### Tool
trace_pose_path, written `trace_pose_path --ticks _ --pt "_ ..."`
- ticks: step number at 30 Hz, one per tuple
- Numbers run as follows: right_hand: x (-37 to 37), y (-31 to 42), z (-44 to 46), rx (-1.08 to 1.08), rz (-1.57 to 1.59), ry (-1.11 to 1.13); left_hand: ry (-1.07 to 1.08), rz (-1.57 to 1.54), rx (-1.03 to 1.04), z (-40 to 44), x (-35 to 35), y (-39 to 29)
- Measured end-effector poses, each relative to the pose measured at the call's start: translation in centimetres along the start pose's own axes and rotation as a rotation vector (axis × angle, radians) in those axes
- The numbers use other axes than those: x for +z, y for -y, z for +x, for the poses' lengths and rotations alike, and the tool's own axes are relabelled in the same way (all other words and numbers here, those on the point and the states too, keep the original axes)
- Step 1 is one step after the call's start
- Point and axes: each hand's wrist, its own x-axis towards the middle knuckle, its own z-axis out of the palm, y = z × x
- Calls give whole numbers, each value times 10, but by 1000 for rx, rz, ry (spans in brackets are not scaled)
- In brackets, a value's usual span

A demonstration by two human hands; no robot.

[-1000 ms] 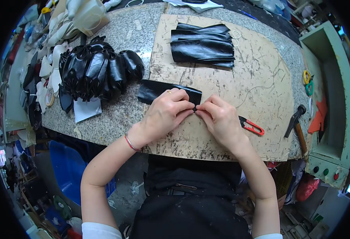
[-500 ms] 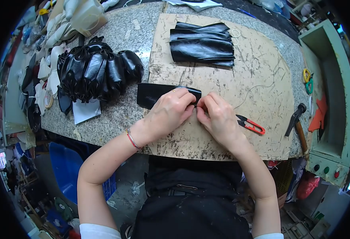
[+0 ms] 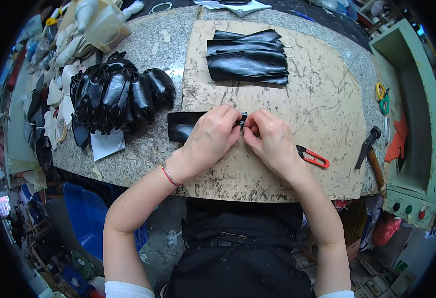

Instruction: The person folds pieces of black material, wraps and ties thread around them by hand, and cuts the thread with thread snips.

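A glossy black strip (image 3: 181,126) lies flat on the scratched board (image 3: 277,169), its right end bunched up between my hands. My left hand (image 3: 214,133) pinches that end with thumb and fingertips, covering the middle of the strip. Close beside it, my right hand (image 3: 268,138) has thumb and fingers pressed together at the strip's edge. Whatever small thing may be between the right fingertips is hidden. Just right of my right hand lie red-handled thread snips (image 3: 316,158). A thin thread (image 3: 322,107) curves across the board.
Stacked black strips (image 3: 247,62) lie at the board's back. Gathered black pieces (image 3: 113,94) are heaped at the left, over white paper (image 3: 107,144). Right: a hammer (image 3: 370,149), yellow-and-green scissors (image 3: 383,98) and a green metal housing (image 3: 421,109).
The strip's right end has gone from nearly flat to bunched between my fingertips. Both hands have moved slightly away from me, and the strip's left part has turned a little.
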Motion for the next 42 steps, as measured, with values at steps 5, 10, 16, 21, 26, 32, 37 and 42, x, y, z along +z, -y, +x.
trace_pose_path --ticks 5,10,16,21,26,32,37,42 --pt "-9 6 7 101 99 41 109 -65 -20 9 -7 7" --pt "-8 -2 13 20 22 46 7 57 96 14 -2 10" --pt "-6 -1 17 76 26 23 41 -102 -85 19 -6 11" --pt "-17 -10 26 -89 -35 90 61 -145 -48 22 -5 14" --pt "-8 -17 23 -286 -178 -9 -43 -117 59 14 -4 14" --pt "-38 -6 10 -391 -139 80 4 -35 170 13 -25 -6" --pt "-62 27 -23 -115 371 101 81 -929 -409 3 -55 -54" --pt "-91 36 -23 -295 124 303 410 -362 -29 -5 -58 -97"
